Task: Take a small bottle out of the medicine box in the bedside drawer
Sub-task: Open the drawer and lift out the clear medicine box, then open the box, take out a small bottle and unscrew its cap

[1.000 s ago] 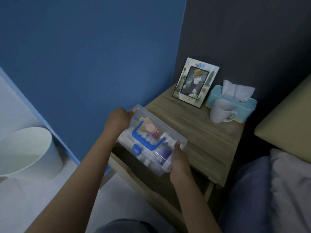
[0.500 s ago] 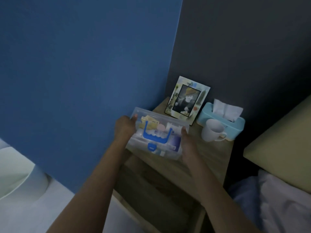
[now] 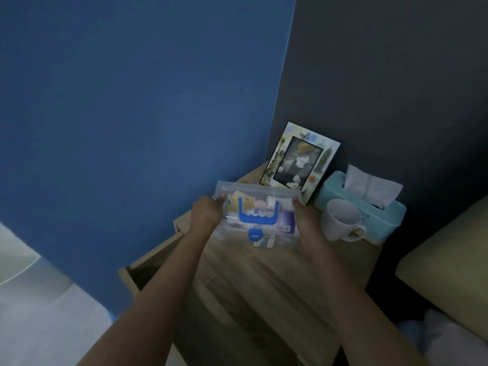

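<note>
Drawer point(image 3: 148, 270) of the bedside table point(image 3: 264, 286) is pulled out at lower left, inside is dark, contents unreadable. Both forearms reach forward over the tabletop. Left hand point(image 3: 207, 216) clamps the left end of the clear medicine box point(image 3: 260, 220), right hand point(image 3: 307, 224) clamps the right end, fingers curled round the edges. Box sits over the far half of the tabletop; can't tell if it's touching the wood. Lid closed, blue handle point(image 3: 257, 216) and blue latch point(image 3: 254, 235) facing up. Packets and small white containers visible through the plastic, can't pick out one bottle. Behind the box: picture frame point(image 3: 301, 162) leaning on the wall. Right of it: white mug point(image 3: 342, 220), tissue box point(image 3: 369, 207) just behind the mug.
</note>
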Demonstrator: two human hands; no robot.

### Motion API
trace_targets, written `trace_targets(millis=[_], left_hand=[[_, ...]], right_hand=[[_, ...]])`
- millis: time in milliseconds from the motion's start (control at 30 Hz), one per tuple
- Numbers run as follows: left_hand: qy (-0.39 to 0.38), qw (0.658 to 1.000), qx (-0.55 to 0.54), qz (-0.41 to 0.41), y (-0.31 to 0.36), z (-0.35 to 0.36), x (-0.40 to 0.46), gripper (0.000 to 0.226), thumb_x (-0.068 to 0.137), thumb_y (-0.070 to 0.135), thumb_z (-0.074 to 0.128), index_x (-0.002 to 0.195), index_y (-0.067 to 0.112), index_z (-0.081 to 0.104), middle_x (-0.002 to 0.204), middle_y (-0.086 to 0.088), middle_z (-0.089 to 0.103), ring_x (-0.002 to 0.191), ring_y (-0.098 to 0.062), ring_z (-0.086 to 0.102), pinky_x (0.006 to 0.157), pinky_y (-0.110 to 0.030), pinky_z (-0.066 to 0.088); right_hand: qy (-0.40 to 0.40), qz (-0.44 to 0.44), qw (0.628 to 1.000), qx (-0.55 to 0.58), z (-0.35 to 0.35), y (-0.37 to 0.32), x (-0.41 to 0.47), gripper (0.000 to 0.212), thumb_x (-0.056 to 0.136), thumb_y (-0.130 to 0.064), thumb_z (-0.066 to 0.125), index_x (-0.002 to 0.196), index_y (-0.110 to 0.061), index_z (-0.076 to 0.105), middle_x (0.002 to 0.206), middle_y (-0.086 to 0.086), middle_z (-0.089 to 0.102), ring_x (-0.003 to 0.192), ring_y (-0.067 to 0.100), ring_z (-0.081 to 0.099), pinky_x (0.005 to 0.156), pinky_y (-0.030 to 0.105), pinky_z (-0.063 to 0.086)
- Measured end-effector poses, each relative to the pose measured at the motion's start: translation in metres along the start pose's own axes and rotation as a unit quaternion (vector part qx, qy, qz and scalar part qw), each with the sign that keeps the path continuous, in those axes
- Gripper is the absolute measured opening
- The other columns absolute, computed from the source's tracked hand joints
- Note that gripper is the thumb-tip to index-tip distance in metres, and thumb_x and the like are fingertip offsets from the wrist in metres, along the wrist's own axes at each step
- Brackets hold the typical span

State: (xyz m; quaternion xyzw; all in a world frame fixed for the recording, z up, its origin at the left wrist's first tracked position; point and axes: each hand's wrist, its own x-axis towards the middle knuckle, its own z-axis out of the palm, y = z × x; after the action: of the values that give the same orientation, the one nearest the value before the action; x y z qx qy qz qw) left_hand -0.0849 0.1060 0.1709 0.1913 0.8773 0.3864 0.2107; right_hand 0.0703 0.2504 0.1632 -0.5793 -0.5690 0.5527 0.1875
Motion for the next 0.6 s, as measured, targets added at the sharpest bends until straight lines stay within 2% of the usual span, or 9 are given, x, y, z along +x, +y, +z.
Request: trace_targets(millis=[67, 167, 267, 333, 367, 500, 567, 600], left_hand=[[0.015, 1.0, 0.003, 0.004, -0.001, 0.006, -0.001, 0.064, 0.098, 0.046, 0.04, 0.112, -0.013, 0.06, 0.118, -0.028, 0.063, 0.109, -0.038, 0.059, 0.078, -0.035, 0.041], [0.057, 0.998, -0.008, 0.018, -0.008, 0.013, -0.004, 0.065, 0.096, 0.05, 0.041, 0.1, -0.011, 0.062, 0.106, -0.027, 0.066, 0.097, -0.036, 0.062, 0.068, -0.032, 0.038], [0.088, 0.995, -0.038, 0.028, -0.013, 0.02, -0.009, 0.062, 0.095, 0.053, 0.04, 0.085, -0.005, 0.062, 0.098, -0.027, 0.067, 0.09, -0.039, 0.064, 0.061, -0.033, 0.036], [0.097, 0.993, -0.055, 0.032, -0.013, 0.021, -0.012, 0.057, 0.096, 0.052, 0.04, 0.073, 0.003, 0.057, 0.097, -0.027, 0.067, 0.091, -0.039, 0.064, 0.062, -0.032, 0.036], [0.099, 0.992, -0.071, 0.035, -0.013, 0.021, -0.013, 0.054, 0.096, 0.051, 0.041, 0.074, 0.005, 0.058, 0.099, -0.026, 0.068, 0.094, -0.039, 0.064, 0.066, -0.03, 0.037], [0.082, 0.984, -0.152, 0.044, -0.016, 0.022, -0.024, 0.049, 0.098, 0.048, 0.038, 0.108, 0.007, 0.062, 0.11, -0.011, 0.064, 0.115, -0.03, 0.059, 0.081, -0.026, 0.04], [0.137, 0.971, -0.184, 0.069, -0.021, 0.028, -0.04, 0.053, 0.097, 0.046, 0.042, 0.134, 0.009, 0.05, 0.138, -0.008, 0.054, 0.133, -0.022, 0.046, 0.102, -0.027, 0.039], [0.192, 0.956, -0.196, 0.104, -0.024, 0.031, -0.053, 0.052, 0.097, 0.043, 0.045, 0.139, 0.013, 0.045, 0.144, -0.004, 0.047, 0.136, -0.016, 0.04, 0.108, -0.021, 0.034]], right_hand=[[0.006, 0.0, 1.0, -0.008, -0.001, 0.004, 0.008, 0.063, 0.093, -0.057, 0.039, 0.122, -0.005, 0.06, 0.122, 0.017, 0.066, 0.102, 0.031, 0.066, 0.096, 0.045, 0.051], [0.004, 0.002, 1.0, -0.001, 0.003, 0.008, 0.015, 0.061, 0.093, -0.056, 0.041, 0.122, -0.006, 0.06, 0.119, 0.016, 0.067, 0.099, 0.03, 0.067, 0.094, 0.044, 0.052], [-0.015, -0.014, 0.999, 0.042, 0.003, 0.012, 0.017, 0.055, 0.096, -0.048, 0.044, 0.131, -0.008, 0.056, 0.128, 0.016, 0.062, 0.11, 0.031, 0.064, 0.099, 0.047, 0.049], [-0.021, -0.041, 0.998, 0.048, 0.002, 0.014, 0.018, 0.053, 0.097, -0.044, 0.043, 0.137, -0.01, 0.05, 0.137, 0.016, 0.057, 0.119, 0.032, 0.059, 0.104, 0.048, 0.045], [-0.025, -0.053, 0.997, 0.055, 0.003, 0.015, 0.017, 0.052, 0.098, -0.042, 0.042, 0.139, -0.011, 0.048, 0.14, 0.016, 0.054, 0.123, 0.031, 0.056, 0.105, 0.048, 0.044], [-0.029, -0.088, 0.992, 0.086, 0.004, 0.016, 0.012, 0.049, 0.099, -0.036, 0.043, 0.142, -0.011, 0.044, 0.144, 0.014, 0.05, 0.127, 0.03, 0.053, 0.106, 0.048, 0.043], [-0.029, -0.092, 0.991, 0.091, 0.004, 0.018, 0.011, 0.049, 0.099, -0.036, 0.043, 0.142, -0.012, 0.044, 0.144, 0.013, 0.05, 0.127, 0.029, 0.053, 0.106, 0.048, 0.043], [-0.03, -0.094, 0.991, 0.09, 0.004, 0.018, 0.012, 0.05, 0.099, -0.037, 0.044, 0.142, -0.012, 0.044, 0.144, 0.013, 0.05, 0.128, 0.029, 0.052, 0.107, 0.048, 0.043]])
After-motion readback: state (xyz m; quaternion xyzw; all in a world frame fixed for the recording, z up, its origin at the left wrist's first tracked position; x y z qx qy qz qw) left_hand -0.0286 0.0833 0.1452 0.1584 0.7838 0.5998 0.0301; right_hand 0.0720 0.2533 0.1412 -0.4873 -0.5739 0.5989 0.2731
